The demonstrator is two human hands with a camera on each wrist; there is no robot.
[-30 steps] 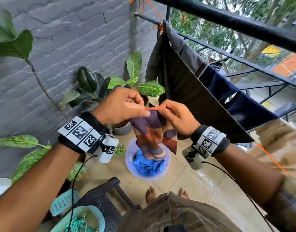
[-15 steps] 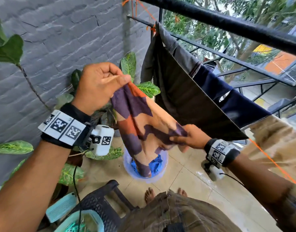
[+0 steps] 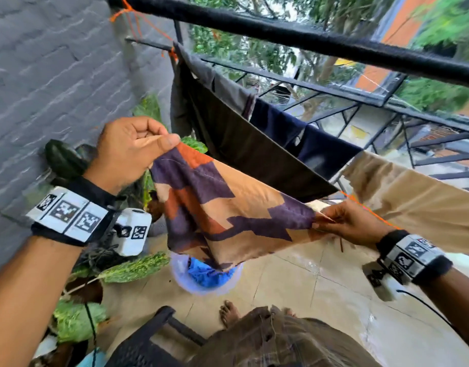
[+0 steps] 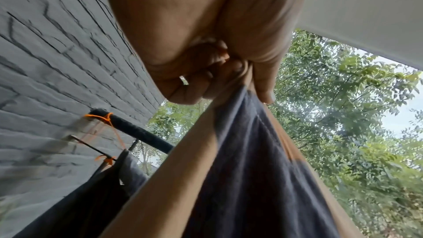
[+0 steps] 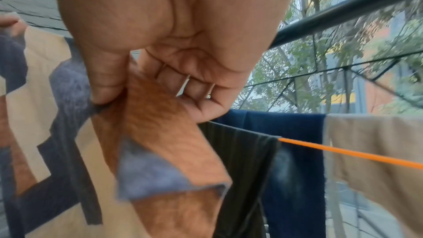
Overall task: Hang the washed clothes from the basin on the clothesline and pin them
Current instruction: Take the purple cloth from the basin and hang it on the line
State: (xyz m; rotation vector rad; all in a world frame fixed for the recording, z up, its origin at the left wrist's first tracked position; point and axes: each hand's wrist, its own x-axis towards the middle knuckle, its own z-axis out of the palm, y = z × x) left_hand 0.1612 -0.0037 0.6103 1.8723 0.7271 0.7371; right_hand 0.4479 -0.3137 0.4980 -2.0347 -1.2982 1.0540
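Above the wet tiled floor (image 3: 315, 282), beside the grey brick wall (image 3: 56, 83), my left hand (image 3: 130, 149) and right hand (image 3: 352, 226) each pinch the patterned cloth (image 3: 228, 205).

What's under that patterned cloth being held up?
Below the patterned cloth, stretched between the left hand and right hand, a pale basin stands on the tiled floor, with blue laundry inside. The cloth's hanging edge covers the basin's far part.
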